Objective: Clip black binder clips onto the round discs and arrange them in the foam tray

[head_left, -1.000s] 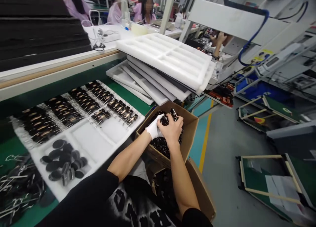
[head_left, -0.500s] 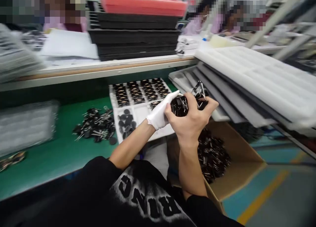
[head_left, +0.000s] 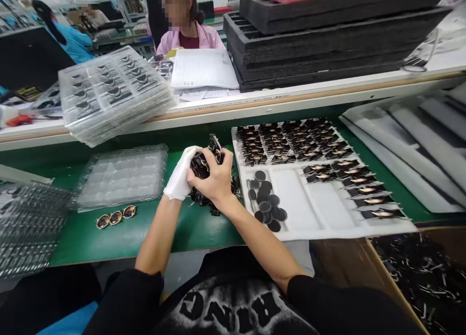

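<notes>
Where the carton sits, nearest the body: dark pieces with shiny metal parts lie loose in the carton (head_left: pixel 448 242) at lower right.
Hands: the white-gloved left hand (head_left: pixel 181 175) and the bare right hand (head_left: pixel 217 178) together grasp a bunch of black clips (head_left: pixel 200 166), cupped from both sides above the green table (head_left: pixel 204 233).
Loose pile: similar pieces (head_left: pixel 236 188) lie below and beside the hands, partly hidden; whether the bunch touches them, I cannot tell.
Tortoiseshell rings: a joined trio (head_left: pixel 115 217) lies at left, in front of a clear plastic tray (head_left: pixel 120 175).
Foam tray, near row: in the white foam tray (head_left: pixel 298 199), dark discs (head_left: pixel 265 206) occupy the leftmost compartment, the next shows white floor, the third has pieces only at its far end, the rightmost is lined with them.
Foam tray, far row: all four compartments are packed, so the tray looks mostly filled, with the near middle left over.
Ledge beyond: stacked clear trays (head_left: pixel 112 94), black foam blocks (head_left: pixel 309 56) and a co-worker in pink (head_left: pixel 214 38).
</notes>
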`<action>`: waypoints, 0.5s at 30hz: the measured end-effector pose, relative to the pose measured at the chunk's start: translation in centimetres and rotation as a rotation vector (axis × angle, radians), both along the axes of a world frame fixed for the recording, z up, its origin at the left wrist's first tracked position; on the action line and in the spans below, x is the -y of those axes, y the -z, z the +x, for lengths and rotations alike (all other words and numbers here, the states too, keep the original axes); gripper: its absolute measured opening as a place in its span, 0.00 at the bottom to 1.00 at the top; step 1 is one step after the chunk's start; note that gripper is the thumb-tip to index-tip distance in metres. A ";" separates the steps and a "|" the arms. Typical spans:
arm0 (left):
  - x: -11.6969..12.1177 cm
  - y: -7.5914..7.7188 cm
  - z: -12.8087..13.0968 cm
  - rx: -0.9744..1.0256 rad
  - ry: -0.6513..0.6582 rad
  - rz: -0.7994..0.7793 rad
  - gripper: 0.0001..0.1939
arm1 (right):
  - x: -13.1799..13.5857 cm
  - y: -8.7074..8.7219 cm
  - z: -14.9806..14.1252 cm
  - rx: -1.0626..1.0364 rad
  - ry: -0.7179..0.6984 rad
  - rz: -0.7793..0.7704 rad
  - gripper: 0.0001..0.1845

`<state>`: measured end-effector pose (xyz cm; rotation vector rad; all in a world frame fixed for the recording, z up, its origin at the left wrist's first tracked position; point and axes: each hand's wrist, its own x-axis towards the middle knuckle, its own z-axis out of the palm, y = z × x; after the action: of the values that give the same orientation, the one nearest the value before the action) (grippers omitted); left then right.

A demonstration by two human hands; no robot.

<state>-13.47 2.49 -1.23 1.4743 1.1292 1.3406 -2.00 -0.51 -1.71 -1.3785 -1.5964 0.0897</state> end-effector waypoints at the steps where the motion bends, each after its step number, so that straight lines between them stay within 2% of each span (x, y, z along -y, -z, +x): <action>1: -0.2 0.8 -0.8 -0.021 -0.004 -0.006 0.13 | -0.2 0.9 -0.6 0.005 -0.015 -0.035 0.33; 5: -0.2 3.0 -2.4 -0.140 -0.039 -0.065 0.15 | 0.7 3.7 -0.5 0.088 -0.094 -0.151 0.33; 8: 0.3 4.0 -3.3 -0.451 -0.035 0.035 0.14 | 1.8 4.9 1.1 0.216 -0.155 -0.218 0.26; 10: 0.5 4.4 -3.9 -0.646 0.004 0.092 0.15 | 2.4 5.4 2.3 0.301 -0.189 -0.252 0.22; 12: 0.6 4.8 -4.4 -0.759 0.057 0.099 0.16 | 3.0 5.4 3.4 0.355 -0.221 -0.270 0.20; 15: 0.6 5.0 -5.1 -0.759 0.149 0.105 0.23 | 3.6 5.3 4.8 0.365 -0.249 -0.249 0.20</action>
<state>-18.53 1.91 -6.24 2.1886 1.3743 0.7424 2.84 -4.15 -7.04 -1.4349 -2.1179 0.2012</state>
